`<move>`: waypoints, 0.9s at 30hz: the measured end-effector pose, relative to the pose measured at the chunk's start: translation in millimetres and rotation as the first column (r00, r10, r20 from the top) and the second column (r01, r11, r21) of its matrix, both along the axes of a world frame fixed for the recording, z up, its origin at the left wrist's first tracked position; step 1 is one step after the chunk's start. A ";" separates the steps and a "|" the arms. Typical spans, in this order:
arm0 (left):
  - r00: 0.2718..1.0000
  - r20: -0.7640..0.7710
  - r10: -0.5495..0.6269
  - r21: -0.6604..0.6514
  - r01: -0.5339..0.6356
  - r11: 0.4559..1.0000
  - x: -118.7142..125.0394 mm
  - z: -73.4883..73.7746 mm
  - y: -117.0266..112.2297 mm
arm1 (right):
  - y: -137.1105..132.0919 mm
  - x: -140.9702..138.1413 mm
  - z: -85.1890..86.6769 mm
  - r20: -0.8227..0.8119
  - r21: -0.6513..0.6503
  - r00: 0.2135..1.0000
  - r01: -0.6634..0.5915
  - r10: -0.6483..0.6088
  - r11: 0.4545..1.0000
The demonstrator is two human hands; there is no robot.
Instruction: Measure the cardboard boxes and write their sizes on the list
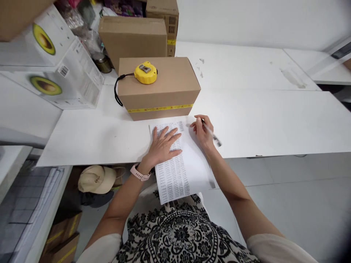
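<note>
My left hand (165, 145) lies flat on a printed sheet of paper (172, 175), fingers spread. Columns of small text fill the sheet's left part; its right part is blank, and its lower end hangs past the table edge. In my right hand (203, 131) is a pen (212, 132), its rear end pointing down and right, slightly blurred. That hand is at the sheet's upper right. Just beyond the paper stands a closed cardboard box (161, 98) with yellow printed tape along its front. On top of it rests a yellow tape measure (146, 73) with a black wrist strap.
More cardboard boxes (133, 40) stand behind. White boxes with avocado pictures (79, 76) are stacked at the left, beside a small jar (102, 65). The white table (263, 120) stretches right. Below it lie a beige cap (96, 179) and taped cartons (64, 233).
</note>
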State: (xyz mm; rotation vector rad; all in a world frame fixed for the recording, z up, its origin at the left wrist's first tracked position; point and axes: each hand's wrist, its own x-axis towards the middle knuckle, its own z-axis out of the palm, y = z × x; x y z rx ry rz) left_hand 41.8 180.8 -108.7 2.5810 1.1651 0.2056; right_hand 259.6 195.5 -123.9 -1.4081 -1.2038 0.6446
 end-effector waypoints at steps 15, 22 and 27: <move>0.998 -0.068 -0.008 -0.038 0.005 0.999 1.3 7.2 -3.5 | -21.4 108.0 9.4 0.798 -0.218 0.577 0.006 0.175 0.976; 0.976 -0.118 -0.182 -0.033 0.179 0.983 49.6 -1.9 -21.1 | -35.4 124.2 -2.3 0.442 -0.092 0.897 0.065 -0.018 0.994; 0.946 -0.159 -0.282 -0.063 0.275 0.959 121.4 0.3 -2.1 | -44.1 146.1 20.4 0.474 0.031 0.877 0.079 -0.084 0.996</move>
